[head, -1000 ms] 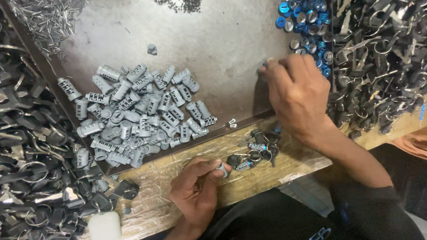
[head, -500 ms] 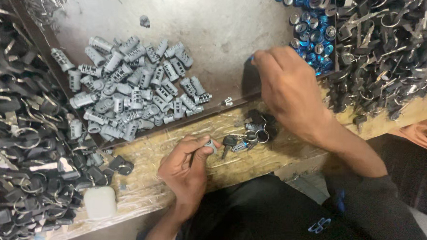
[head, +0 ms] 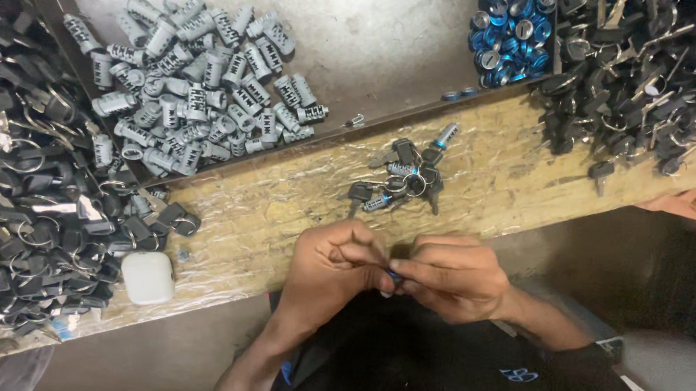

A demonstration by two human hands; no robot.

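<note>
I see both hands meeting at the near edge of the wooden counter (head: 269, 215), left hand (head: 333, 269) and right hand (head: 454, 274), each grip pinched shut on one small blue-tipped part (head: 392, 276) held between the fingertips. Just beyond them lies a cluster of keys and cylinders (head: 404, 174); grey lock cylinders (head: 204, 87) are heaped far left.

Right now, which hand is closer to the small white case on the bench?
Left. The left hand sits just right of the white case, near the bench edge; the right hand is farther right, beyond the left.
</note>
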